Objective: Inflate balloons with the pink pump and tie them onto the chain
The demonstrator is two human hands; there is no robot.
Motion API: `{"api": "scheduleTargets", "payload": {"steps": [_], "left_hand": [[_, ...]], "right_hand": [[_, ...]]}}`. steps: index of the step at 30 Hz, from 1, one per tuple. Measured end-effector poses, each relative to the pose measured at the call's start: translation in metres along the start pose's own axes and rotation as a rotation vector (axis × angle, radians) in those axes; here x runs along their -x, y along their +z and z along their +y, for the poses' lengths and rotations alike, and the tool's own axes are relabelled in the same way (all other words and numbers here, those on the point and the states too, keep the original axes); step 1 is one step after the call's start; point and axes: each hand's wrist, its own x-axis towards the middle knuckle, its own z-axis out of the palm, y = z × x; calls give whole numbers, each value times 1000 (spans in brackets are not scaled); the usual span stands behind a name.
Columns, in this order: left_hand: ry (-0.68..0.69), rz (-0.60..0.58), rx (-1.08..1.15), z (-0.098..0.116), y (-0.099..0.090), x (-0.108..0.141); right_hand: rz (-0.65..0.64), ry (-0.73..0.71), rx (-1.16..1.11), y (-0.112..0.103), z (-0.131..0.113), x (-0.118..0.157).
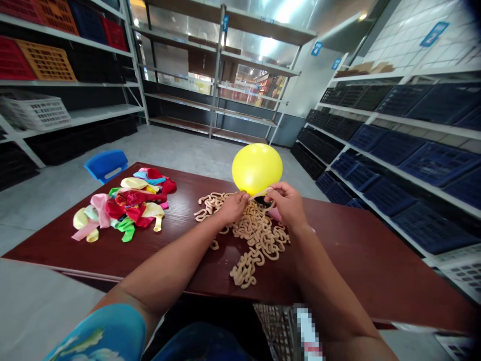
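A person at a dark red-brown table (338, 250) works on one inflated yellow balloon (257, 168), its round body standing up and away from the wearer over the table's far edge, its tied-off or open end, which cannot be made out, pointing down toward the hands. The balloon looks nearly round, so no long axis stands out. The left hand (233, 207) pinches at the balloon's base, thumb and fingertips together; the right hand (287, 204) grips one tan strand (262, 192), which runs roughly left to right between the two hands, rising slightly toward the right. Beneath them spreads one heap of tan coils (259, 228), too tangled to count. One pink piece (275, 214) shows beside the right hand. To the left lies one pile of limp balloons (128, 200) in red, green, pink, cream and blue, overlapping past counting. One blue chair (106, 163) stands beyond that corner.
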Motion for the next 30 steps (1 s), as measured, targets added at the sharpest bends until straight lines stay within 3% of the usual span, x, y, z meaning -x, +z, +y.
{"api": "scheduleTargets", "payload": {"steps": [3,6,11,15,19,23,26,30], "left_hand": [[-43,84,-41,-7,2,-3],[-88,109,93,-9,7,-4],[-331,-33,865,-4,9,-2],[-414,-119,1342,0,-3,-4],[-459,-112,1521,5,-16,-6],[-500,-233,1639,12,-20,-2],[-534,-387,1704,18,-18,3],[-610,-512,1733,24,-14,7]], "right_hand": [[-176,-26,13,8,-23,-3],[-340,-170,111,34,-49,-13],[-504,-526,180,84,-85,-29],[-429,-615,81,82,-90,-10],[-222,-412,106,58,-45,16],[-90,3,2,53,15,16],[-162,207,-268,59,35,12],[-386,292,-554,64,30,19]]}}
